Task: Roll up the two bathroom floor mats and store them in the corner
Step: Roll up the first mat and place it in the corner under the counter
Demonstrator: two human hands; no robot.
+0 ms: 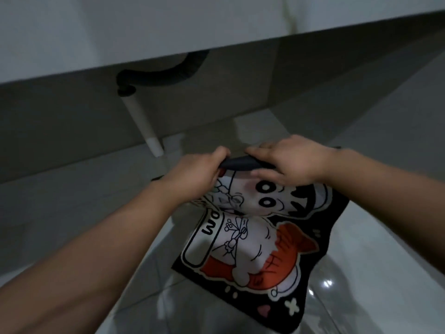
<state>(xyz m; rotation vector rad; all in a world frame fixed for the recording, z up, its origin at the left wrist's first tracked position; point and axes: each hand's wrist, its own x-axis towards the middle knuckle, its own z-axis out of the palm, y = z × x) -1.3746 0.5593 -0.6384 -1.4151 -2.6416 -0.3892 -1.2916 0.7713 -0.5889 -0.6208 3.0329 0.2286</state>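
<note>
Mat point(252, 249), black with a cartoon print, far edge gripped by left hand point(192, 174) and right hand point(289, 162).

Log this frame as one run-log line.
step: rolling mat | left hand: gripping roll | right hand: gripping roll | mat: far edge curled, rest flat on floor

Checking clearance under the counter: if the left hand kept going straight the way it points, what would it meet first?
Probably the white drain pipe under the counter, just beyond the left hand gripping the black cartoon-print floor mat; depth is unclear, so it may pass it.
</note>
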